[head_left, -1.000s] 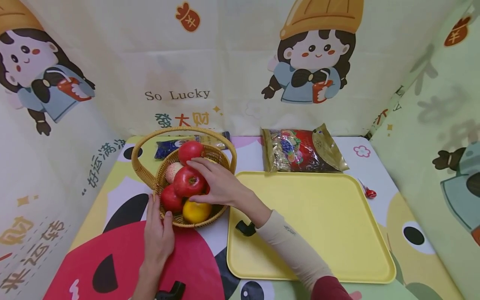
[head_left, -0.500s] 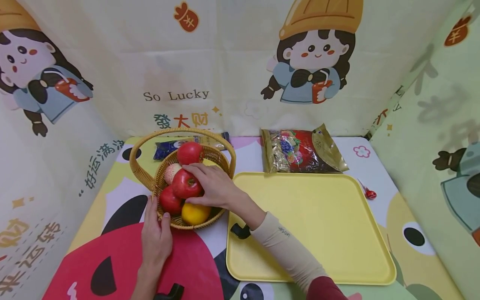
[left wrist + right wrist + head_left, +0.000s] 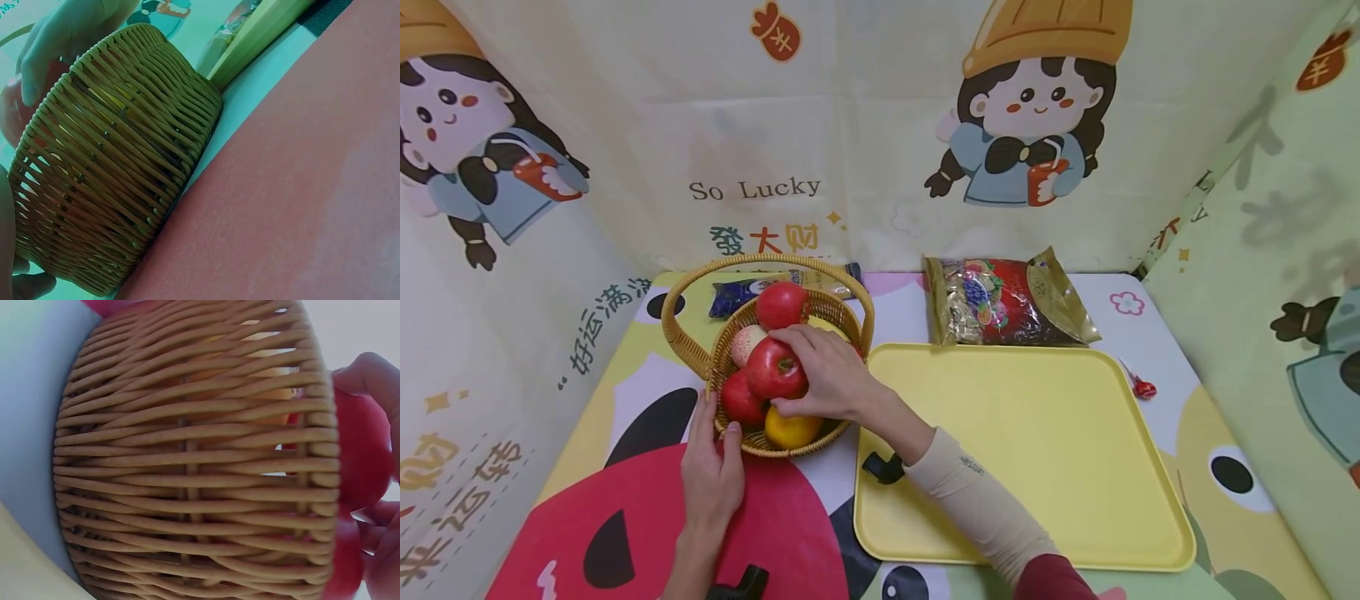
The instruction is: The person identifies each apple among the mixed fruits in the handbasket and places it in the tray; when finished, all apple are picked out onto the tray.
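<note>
A woven wicker basket (image 3: 790, 452) with an arched handle stands on the left of the table, filled with fruit. My right hand (image 3: 831, 375) grips a red apple (image 3: 772, 367) at the top of the pile, thumb on the near side and fingers over the far side. The right wrist view also shows this apple (image 3: 359, 450) above the basket's rim. My left hand (image 3: 713, 467) rests against the basket's near left side, fingers extended along the wall and thumb near the rim. Around the held apple lie two other red apples, a yellow-orange fruit (image 3: 792, 427) and a pale speckled fruit (image 3: 747, 344).
A yellow tray (image 3: 1037, 450) lies right of the basket, partly under my right forearm. Behind it is a gold and red candy bag (image 3: 1007, 300). A blue and gold packet (image 3: 737, 296) lies behind the basket. A red lollipop (image 3: 1142, 388) lies beyond the tray's right edge.
My right hand has closed in on the red apple, its fingers and thumb now tighter around it. The left hand stays at the basket's side.
</note>
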`<action>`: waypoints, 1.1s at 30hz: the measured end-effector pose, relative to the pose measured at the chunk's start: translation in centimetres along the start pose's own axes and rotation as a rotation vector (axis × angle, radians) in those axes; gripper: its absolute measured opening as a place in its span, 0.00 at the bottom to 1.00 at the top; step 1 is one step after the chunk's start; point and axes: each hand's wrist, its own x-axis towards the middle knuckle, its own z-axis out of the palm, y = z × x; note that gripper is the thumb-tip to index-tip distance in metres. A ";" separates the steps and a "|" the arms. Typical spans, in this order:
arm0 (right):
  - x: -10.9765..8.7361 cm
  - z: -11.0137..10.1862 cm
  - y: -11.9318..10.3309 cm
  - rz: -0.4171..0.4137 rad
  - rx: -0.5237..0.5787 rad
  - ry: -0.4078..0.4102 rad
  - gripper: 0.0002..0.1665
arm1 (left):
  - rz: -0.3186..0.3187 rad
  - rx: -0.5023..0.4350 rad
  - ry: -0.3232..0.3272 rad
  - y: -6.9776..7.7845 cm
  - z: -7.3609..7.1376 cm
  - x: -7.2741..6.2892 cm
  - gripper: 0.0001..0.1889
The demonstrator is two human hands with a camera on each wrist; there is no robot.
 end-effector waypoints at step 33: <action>-6.0 -6.3 1.5 0.133 0.229 0.159 0.48 | -0.021 -0.026 -0.025 0.0 -0.3 -0.1 0.30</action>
